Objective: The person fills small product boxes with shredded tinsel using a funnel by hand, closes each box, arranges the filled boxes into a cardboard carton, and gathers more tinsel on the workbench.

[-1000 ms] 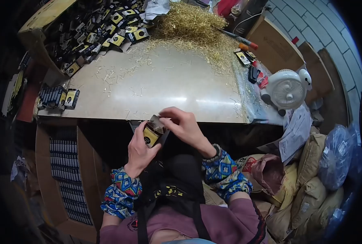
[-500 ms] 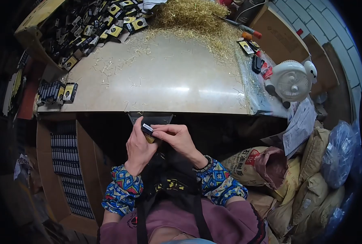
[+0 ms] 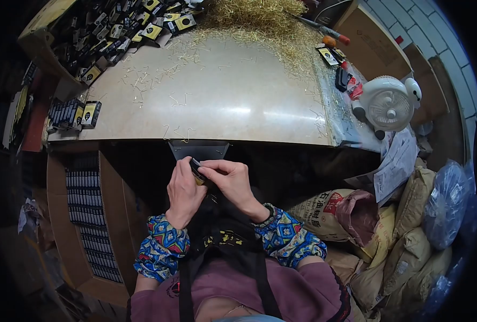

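Note:
A small black and yellow cardboard box is gripped in my left hand, just in front of the table's near edge. My right hand pinches at the box's upper end with thumb and forefinger. Its fingertips cover part of that end, so I cannot tell whether the flap is closed. Right beyond both hands, a grey tray sticks out under the table edge, with a few bent gold wire pieces by it.
The table carries scattered wire pieces and a heaped gold wire pile. Many loose boxes lie back left; several stand in a row. A carton of packed boxes is left. A white fan and sacks are right.
The box has turned in my left hand, so its white label end no longer shows. My left forefinger has bent down from its raised position. The view has shifted slightly.

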Available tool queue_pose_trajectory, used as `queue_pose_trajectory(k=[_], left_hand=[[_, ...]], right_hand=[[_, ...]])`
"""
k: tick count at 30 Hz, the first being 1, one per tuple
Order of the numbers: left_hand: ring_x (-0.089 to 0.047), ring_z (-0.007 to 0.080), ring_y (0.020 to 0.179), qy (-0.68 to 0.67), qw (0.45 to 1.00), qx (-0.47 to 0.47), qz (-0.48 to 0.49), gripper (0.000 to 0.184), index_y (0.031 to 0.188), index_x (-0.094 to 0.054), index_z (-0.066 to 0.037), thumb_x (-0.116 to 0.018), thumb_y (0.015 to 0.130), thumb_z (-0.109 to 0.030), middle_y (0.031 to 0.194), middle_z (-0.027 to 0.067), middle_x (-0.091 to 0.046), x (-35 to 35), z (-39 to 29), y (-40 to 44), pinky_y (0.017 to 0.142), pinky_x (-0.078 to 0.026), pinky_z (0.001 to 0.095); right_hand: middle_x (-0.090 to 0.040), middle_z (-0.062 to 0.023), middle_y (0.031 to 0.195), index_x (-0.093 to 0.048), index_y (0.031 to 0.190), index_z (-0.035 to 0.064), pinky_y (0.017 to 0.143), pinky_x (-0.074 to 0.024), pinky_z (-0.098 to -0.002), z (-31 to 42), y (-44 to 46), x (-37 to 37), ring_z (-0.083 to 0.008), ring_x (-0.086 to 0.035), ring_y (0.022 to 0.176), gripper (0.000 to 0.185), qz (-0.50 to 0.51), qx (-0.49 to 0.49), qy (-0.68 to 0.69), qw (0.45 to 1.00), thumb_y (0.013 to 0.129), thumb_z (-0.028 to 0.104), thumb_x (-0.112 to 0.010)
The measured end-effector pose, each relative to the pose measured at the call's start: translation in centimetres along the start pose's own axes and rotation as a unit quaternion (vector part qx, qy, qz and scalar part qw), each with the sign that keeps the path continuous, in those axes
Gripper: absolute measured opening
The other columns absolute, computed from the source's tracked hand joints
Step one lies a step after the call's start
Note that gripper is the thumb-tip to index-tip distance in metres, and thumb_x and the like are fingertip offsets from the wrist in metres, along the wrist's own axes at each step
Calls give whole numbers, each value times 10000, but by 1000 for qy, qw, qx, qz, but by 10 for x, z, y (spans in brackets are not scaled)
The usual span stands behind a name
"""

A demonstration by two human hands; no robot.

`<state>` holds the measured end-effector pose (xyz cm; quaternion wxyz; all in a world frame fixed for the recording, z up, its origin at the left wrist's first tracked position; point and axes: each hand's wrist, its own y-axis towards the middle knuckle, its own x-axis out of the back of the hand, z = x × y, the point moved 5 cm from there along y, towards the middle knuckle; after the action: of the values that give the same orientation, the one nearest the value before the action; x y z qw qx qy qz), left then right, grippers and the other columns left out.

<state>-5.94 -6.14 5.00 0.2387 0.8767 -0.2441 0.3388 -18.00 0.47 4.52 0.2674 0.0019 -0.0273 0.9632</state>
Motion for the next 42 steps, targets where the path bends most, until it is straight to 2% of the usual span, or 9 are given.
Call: queue_pose_trajectory(k=[4,17,23,27,30,33,35,37,42], left_hand=[[-608,425,920,-59,995,79,6,513,1159,-478,2,-746,734,-99,981,207,-592,-2,5,-2,755,-503,475],[-608,425,876,-73,996,42,-28,501,1108,-484,-7,-786,732,-143,953,205,-586,0,3,-9,720,-500,466],[-605,442,882,-69,992,60,-88,449,1159,-465,-6,-708,788,-80,977,212,-578,-4,2,1,734,-501,473],[-478,427,1181,-89,995,-8,-50,816,1406,-332,13,-789,747,-137,1263,235,-471,-13,-9,10,984,-444,440],[-471,398,1194,-69,995,-17,-72,801,1394,-360,36,-808,763,-170,1260,240,-481,8,-6,23,1013,-417,434],[-530,356,1101,-98,992,2,-79,553,1279,-501,28,-753,815,-138,1176,188,-549,19,7,31,957,-448,405],[-568,323,1049,-109,990,-11,-88,456,1225,-556,9,-737,826,-119,1118,163,-584,23,17,35,898,-480,379],[-633,213,882,-171,979,28,-107,362,1188,-598,-16,-711,851,-82,1057,127,-613,21,30,39,719,-511,291],[-655,202,1013,-269,960,36,-74,419,1290,-554,13,-680,907,-100,1171,147,-639,17,36,60,814,-534,302]], right_hand=[[-749,-118,925,-737,955,-26,676,-553,-251,12,-3,-3,-143,-712,795,154,-10,85,-34,996,845,81,-737],[-718,-154,1003,-710,1026,0,705,-596,-305,39,-3,3,-277,-725,833,191,175,289,-285,897,838,28,-719],[-686,-190,1103,-672,1077,-19,775,-567,-372,31,-11,-14,-345,-682,898,263,13,318,-212,924,818,16,-694],[-706,-146,1026,-698,1021,25,787,-562,-378,36,18,8,-313,-689,910,242,30,293,-251,922,788,-35,-675],[-690,-181,1099,-689,1118,4,859,-544,-367,78,38,45,-318,-680,966,312,-143,378,-240,883,830,-104,-635],[-681,-203,1132,-682,1132,-21,883,-546,-384,52,59,40,-313,-677,1029,306,-41,371,-346,861,855,-129,-614],[-647,-190,1224,-659,1195,-3,947,-533,-371,62,68,58,-317,-640,1138,420,-113,369,-296,874,824,-180,-568],[-635,-202,1240,-638,1232,11,913,-547,-378,43,87,43,-348,-659,1088,394,-29,346,-351,869,854,-97,-616],[-606,-186,1312,-476,1417,27,822,-591,-317,36,74,-3,-230,-671,1060,575,66,241,-135,959,882,-37,-678]])
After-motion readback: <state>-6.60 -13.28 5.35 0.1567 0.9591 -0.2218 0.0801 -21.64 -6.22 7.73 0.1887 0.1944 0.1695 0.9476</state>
